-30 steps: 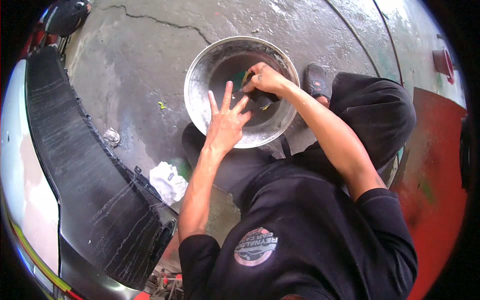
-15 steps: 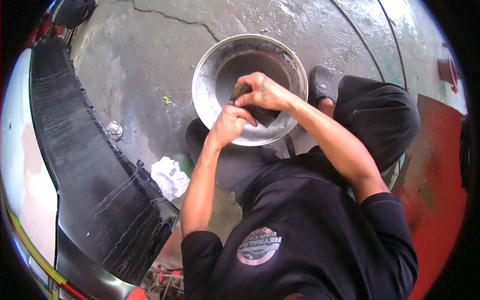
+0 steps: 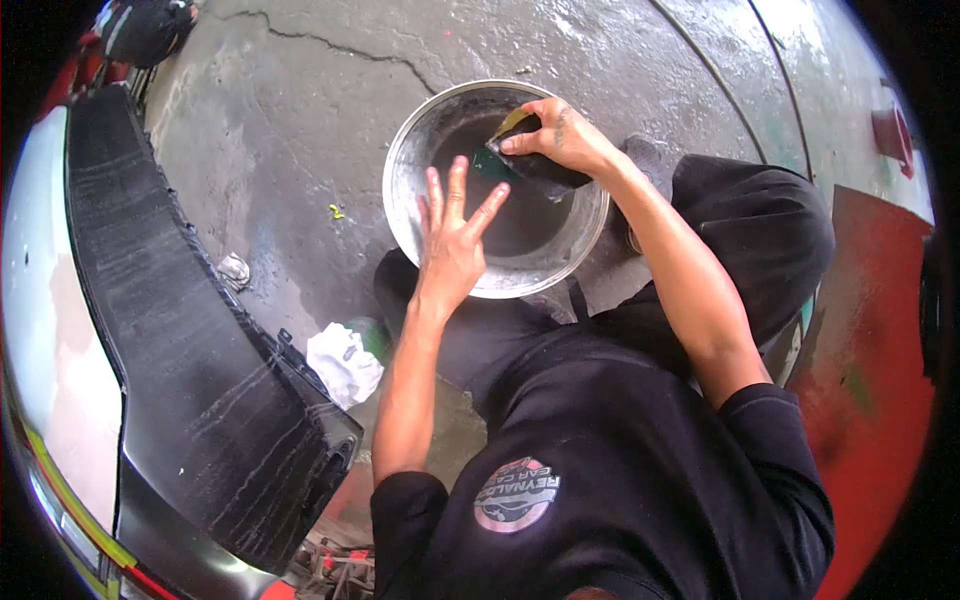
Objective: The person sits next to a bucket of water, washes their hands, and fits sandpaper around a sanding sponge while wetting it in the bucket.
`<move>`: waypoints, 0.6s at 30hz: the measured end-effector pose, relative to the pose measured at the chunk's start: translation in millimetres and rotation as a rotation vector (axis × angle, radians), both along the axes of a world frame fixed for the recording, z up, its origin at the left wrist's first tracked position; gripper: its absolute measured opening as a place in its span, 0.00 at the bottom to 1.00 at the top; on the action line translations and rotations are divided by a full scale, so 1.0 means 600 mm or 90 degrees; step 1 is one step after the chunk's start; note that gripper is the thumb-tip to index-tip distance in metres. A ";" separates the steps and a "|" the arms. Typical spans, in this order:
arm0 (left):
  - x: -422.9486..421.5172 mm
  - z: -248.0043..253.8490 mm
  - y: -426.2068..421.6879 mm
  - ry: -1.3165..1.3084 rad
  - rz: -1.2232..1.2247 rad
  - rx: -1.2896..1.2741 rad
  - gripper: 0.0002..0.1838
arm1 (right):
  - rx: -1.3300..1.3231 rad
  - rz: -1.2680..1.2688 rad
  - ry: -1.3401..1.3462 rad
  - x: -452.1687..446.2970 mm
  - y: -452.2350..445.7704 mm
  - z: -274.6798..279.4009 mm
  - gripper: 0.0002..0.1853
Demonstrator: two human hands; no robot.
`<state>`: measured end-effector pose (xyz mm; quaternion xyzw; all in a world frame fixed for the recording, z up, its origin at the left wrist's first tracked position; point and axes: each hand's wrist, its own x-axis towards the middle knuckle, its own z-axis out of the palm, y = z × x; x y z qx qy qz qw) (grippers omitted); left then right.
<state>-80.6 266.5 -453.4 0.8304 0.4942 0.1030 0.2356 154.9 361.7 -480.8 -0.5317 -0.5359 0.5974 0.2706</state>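
Observation:
A round metal basin point(image 3: 402, 205) with greyish water stands on the floor in front of my crossed legs. Over its right half, my right hand point(image 3: 568, 138) pinches a dark sheet that looks like sandpaper point(image 3: 552, 176), together with a yellowish block point(image 3: 513, 123) showing at its upper edge. My left hand point(image 3: 452, 240) is held over the basin's left side, fingers spread and holding nothing. A dark green patch point(image 3: 488, 163) shows in the basin beside the sheet; what it is I cannot make out.
A long black car body panel point(image 3: 190, 300) with streaks stands at the left. Near it on the wet floor lie a white cloth point(image 3: 343, 365) and a small crumpled piece point(image 3: 233, 271). Hoses point(image 3: 715, 70) run at upper right; a red panel point(image 3: 870, 400) lies at right.
My left hand has let go of the sheet and spread its fingers. My right hand has moved up and right with the sheet and block.

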 end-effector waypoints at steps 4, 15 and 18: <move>-0.010 0.003 0.003 0.108 0.004 0.010 0.29 | 0.019 0.103 0.071 -0.018 -0.026 0.024 0.19; 0.004 -0.004 -0.004 0.294 -0.165 0.099 0.22 | -0.131 0.078 -0.192 -0.071 -0.055 -0.095 0.35; 0.002 -0.009 -0.006 0.290 -0.128 0.157 0.41 | -0.064 0.039 -0.273 -0.030 -0.023 -0.071 0.29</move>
